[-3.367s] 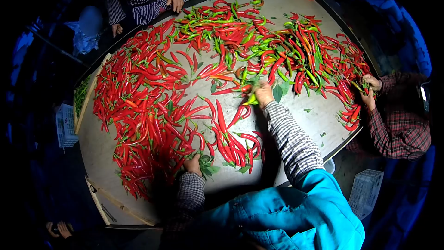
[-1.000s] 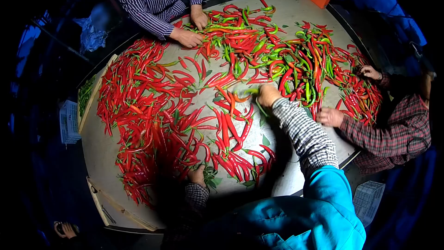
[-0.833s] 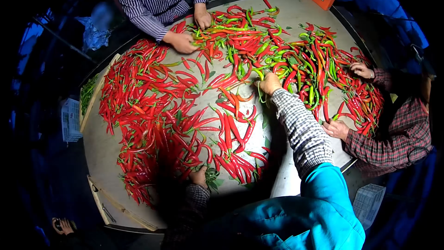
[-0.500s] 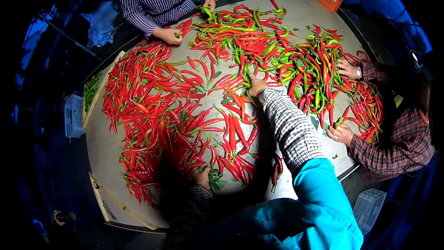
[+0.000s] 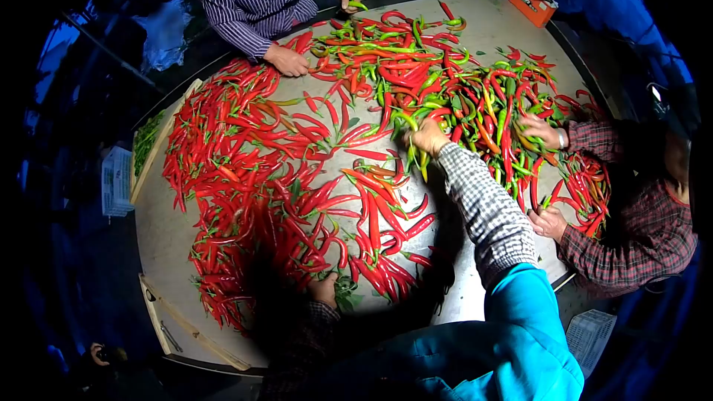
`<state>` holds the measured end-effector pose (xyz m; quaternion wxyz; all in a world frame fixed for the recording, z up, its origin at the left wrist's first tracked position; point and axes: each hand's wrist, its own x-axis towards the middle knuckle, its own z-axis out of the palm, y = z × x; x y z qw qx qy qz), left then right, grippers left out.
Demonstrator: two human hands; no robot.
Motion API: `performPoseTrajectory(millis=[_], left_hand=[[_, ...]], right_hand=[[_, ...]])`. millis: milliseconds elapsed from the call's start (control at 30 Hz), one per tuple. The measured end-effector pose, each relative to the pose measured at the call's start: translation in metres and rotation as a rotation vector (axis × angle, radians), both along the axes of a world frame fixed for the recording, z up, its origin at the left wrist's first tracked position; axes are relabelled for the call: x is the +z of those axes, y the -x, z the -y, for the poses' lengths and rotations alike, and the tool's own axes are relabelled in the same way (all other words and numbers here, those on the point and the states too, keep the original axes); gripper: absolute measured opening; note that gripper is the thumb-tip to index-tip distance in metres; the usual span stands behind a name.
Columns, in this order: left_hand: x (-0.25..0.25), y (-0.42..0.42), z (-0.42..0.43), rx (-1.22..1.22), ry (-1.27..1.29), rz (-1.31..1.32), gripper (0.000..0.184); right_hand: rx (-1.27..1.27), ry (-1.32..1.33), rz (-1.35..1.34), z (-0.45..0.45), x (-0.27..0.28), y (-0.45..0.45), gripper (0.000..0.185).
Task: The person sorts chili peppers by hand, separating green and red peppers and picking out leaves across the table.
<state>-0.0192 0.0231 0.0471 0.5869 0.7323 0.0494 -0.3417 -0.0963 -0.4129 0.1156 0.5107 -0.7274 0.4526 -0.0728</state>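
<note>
My right hand is closed around green chili peppers above the middle of the table, some hanging below the fingers. To its left lie loose red chili peppers; to its right is a mixed pile of red and green chili peppers. Low on the near side, my left hand rests in shadow with curled fingers, against green leaves and red peppers. What it holds, if anything, is hidden. A large heap of red chili peppers spreads over the left side.
Across the table, a person in a striped shirt holds a green pepper. At right, a person in a plaid sleeve handles peppers. An orange box sits at the far edge. White crates stand beyond the rim.
My right hand has moved right and lifted green peppers from the pile. My left hand stays nearly still. The person across has moved a green pepper toward the table's far edge.
</note>
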Motion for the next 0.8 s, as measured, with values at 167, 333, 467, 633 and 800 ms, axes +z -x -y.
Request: performPoseTrajectory(millis=[167,333,467,633,800], left_hand=[[0.025,0.0,0.01,-0.046,-0.085,0.051,0.04],[0.009,-0.004,0.001,-0.13,-0.102,0.155,0.042],[-0.003,-0.01,-0.007,-0.235,-0.143,0.166,0.045],[0.017,-0.004,0.005,-0.175,-0.103,0.179,0.046],[0.004,0.001,0.002,0.032,-0.018,0.029,0.04]], right_hand=[[-0.151,0.248,-0.356,0.011,0.005,-0.04,0.044],[-0.213,0.25,-0.479,0.011,0.005,-0.075,0.037],[-0.205,0.252,-0.498,0.003,-0.004,-0.086,0.04],[-0.266,0.232,-0.395,-0.011,-0.008,-0.084,0.056],[-0.027,0.25,-0.368,-0.009,-0.034,-0.067,0.035]])
